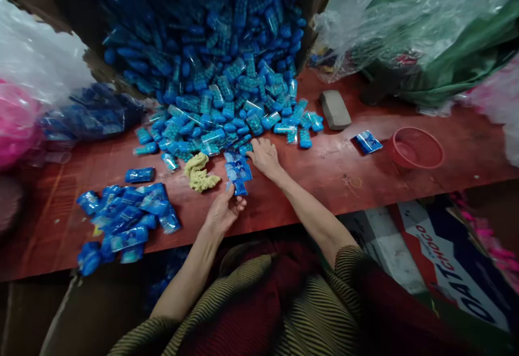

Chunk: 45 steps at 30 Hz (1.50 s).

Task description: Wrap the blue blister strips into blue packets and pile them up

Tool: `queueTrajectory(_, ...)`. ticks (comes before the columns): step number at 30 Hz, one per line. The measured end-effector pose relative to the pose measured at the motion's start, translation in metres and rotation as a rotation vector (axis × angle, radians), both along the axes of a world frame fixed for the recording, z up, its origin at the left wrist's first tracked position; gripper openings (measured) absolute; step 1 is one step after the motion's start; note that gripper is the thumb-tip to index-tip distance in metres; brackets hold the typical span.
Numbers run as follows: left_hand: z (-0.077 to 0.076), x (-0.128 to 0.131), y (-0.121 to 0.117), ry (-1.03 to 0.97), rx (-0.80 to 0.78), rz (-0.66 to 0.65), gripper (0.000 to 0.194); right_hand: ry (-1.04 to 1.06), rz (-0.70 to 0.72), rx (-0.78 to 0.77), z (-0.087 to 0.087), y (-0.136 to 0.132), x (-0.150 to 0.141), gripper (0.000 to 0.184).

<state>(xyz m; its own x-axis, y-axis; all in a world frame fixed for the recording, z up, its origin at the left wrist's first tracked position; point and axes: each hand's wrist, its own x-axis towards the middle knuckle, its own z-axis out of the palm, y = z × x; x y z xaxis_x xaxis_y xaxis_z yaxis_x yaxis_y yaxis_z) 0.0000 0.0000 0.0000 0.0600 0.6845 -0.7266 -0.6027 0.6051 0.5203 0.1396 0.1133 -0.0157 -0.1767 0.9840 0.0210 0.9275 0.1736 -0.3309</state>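
A big heap of small blue packets [227,91] spills from a tipped cardboard box onto the red-brown table [308,183]. My left hand [223,211] pinches the near end of a short row of blue packets [238,171] lying flat on the table. My right hand [264,156] rests palm down at the far end of that row, its fingers curled onto the edge of the heap. A crumpled yellow cloth [198,173] lies just left of the row.
A pile of bagged blue packets [125,221] sits at the near left. A grey block [334,109], a single blue packet [367,142] and a small red basket [414,148] lie to the right. Plastic bags crowd both back corners.
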Motion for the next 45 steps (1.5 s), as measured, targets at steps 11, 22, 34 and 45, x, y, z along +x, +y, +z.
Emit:
queueTrajectory(11, -0.005, -0.005, -0.007, -0.012, 0.070, -0.132, 0.023, 0.517, 0.095, -0.207, 0.029, -0.066, 0.029, 0.027)
queueTrajectory(22, -0.010, -0.001, -0.010, 0.224, 0.201, -0.030, 0.037, 1.145, 0.031, -0.360, -0.003, -0.098, -0.008, 0.028)
queueTrajectory(34, -0.002, -0.003, -0.009, -0.061, -0.080, -0.009, 0.018, 0.096, 0.035, -0.034, 0.018, -0.040, 0.004, 0.052)
queueTrajectory(45, -0.005, -0.002, -0.010, -0.132, -0.135, 0.021, 0.024, 0.942, 0.069, -0.474, 0.024, -0.040, 0.038, 0.046)
